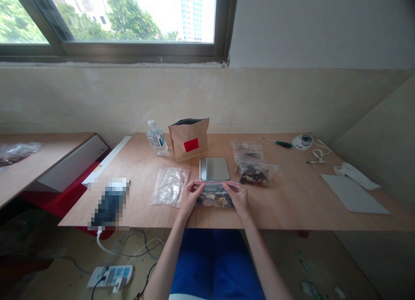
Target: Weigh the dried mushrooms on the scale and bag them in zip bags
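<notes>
A clear zip bag [215,199] with dark and tan dried pieces inside lies at the table's front, its red-edged top towards the scale. My left hand [189,197] grips the bag's upper left corner between thumb and fingers. On the upper right corner, my right hand [237,196] pinches it the same way. Just behind the bag is a small flat scale [214,168] with a silver top. Left of my left hand lies a stack of flat clear bags [170,186]. Several filled zip bags [255,172] stand in a row to the right of the scale.
Behind stand a brown paper pouch [189,140] with a red label and a water bottle [157,138]. A blurred phone [110,203] lies left, its cable hanging to a power strip [112,276]. Rightward are a screwdriver [283,144], white camera [302,142] and grey sheet [353,193].
</notes>
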Demonstrator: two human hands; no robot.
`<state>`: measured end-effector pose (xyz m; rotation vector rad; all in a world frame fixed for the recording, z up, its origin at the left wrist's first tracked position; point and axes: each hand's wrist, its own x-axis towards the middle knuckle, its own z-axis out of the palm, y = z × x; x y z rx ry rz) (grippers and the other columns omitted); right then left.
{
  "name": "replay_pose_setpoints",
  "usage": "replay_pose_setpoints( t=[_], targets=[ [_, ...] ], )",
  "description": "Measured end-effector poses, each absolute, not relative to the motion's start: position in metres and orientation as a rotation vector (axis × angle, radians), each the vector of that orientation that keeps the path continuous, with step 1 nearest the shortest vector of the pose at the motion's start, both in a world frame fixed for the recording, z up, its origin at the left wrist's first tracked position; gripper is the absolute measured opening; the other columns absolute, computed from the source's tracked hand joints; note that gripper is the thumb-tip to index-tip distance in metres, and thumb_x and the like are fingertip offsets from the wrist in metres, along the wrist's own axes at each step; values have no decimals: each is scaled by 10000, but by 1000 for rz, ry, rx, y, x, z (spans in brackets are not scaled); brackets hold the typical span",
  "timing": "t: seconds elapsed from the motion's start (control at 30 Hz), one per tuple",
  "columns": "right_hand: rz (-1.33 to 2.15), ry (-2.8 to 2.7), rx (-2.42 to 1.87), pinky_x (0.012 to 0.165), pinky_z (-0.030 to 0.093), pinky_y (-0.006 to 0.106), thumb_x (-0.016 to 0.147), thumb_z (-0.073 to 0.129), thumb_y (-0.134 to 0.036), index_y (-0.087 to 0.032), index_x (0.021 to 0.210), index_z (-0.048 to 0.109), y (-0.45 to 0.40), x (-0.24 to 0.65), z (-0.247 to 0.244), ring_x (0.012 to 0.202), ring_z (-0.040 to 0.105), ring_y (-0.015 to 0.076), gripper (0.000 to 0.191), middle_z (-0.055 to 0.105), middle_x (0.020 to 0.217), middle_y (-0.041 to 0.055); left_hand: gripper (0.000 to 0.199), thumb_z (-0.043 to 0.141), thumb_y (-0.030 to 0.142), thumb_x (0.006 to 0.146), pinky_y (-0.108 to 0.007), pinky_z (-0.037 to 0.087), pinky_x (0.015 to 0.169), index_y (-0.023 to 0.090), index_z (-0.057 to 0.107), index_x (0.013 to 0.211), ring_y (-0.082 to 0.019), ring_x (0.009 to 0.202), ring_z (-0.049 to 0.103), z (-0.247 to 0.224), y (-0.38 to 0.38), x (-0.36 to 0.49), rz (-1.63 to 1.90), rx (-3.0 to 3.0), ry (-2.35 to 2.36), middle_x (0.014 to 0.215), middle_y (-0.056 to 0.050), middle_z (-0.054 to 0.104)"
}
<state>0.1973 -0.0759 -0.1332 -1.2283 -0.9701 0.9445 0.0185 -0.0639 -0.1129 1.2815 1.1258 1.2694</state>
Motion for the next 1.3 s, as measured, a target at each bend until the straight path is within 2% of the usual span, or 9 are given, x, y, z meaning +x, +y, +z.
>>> replay_pose_setpoints(
  t=[0.2,0.5,0.7,0.9,1.07,1.17,1.3],
  targets=[
    [889,-1009,-1204,750,535,326,680,706,-366,-171,804,708,-74,196,-135,780,674,207,231,726,826,60,252,656,398,725,-201,406,547,146,647,730,-115,590,554,-112,-64,22,1339,1280,1151,646,2,627],
    [1075,-1116,-1137,753,536,349,650,728,-362,-167,828,720,-68,198,-121,778,677,217,265,730,837,68,261,677,369,711,-229,455,629,136,693,828,-150,681,602,-116,-63,23,1316,1240,1101,738,-40,679],
    [927,-1169,-1152,686,523,307,694,689,-354,-171,759,707,-70,193,-123,722,654,194,195,713,765,43,252,688,364,700,-225,457,626,135,695,808,-148,682,605,-118,-62,24,1317,1240,1093,733,-37,680],
    [769,-1296,-1157,684,500,289,747,638,-351,-188,736,704,-78,193,-115,731,626,182,176,677,745,35,256,706,370,677,-246,472,642,141,710,792,-171,709,631,-117,-63,23,1301,1215,1110,753,-50,700],
    [773,-1308,-1172,685,485,275,758,635,-337,-185,735,694,-77,194,-118,739,614,174,165,654,740,32,244,712,360,676,-251,470,669,144,719,790,-176,737,636,-117,-65,22,1304,1245,1140,781,-59,711],
    [774,-1315,-1163,683,481,268,755,639,-337,-182,720,689,-75,195,-122,739,610,171,167,645,736,30,248,703,365,689,-237,463,636,147,714,806,-162,701,629,-119,-65,23,1300,1242,1131,754,-48,707],
    [830,-1301,-1142,715,495,284,747,650,-350,-187,834,712,-73,194,-124,795,630,186,195,681,825,47,272,702,379,689,-239,470,623,142,711,824,-161,679,630,-120,-65,24,1290,1214,1123,755,-50,709]
  ],
)
